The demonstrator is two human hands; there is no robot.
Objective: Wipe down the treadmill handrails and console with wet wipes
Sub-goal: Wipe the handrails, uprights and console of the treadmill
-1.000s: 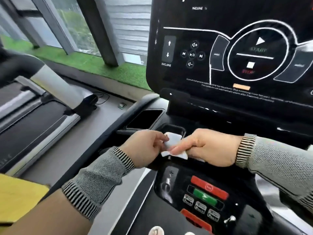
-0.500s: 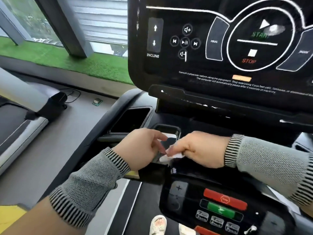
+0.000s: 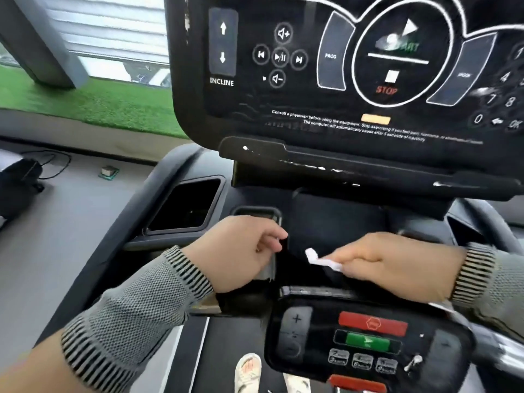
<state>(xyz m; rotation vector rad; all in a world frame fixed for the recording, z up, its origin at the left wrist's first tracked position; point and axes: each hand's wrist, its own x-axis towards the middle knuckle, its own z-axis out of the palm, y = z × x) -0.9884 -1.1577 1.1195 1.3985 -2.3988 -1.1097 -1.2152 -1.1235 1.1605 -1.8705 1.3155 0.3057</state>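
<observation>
Far left there's a strip of green turf under the window, a black cable and a small green box on the grey floor.

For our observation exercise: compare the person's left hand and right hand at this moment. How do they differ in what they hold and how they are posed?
The right hand pinches a white wet wipe in its fingertips; the left hand holds no wipe. The left hand's fingers curl at the dark edge by the small tray, while the right hand reaches leftward, fingers extended. Both wear grey knit sleeves with striped cuffs.
</observation>
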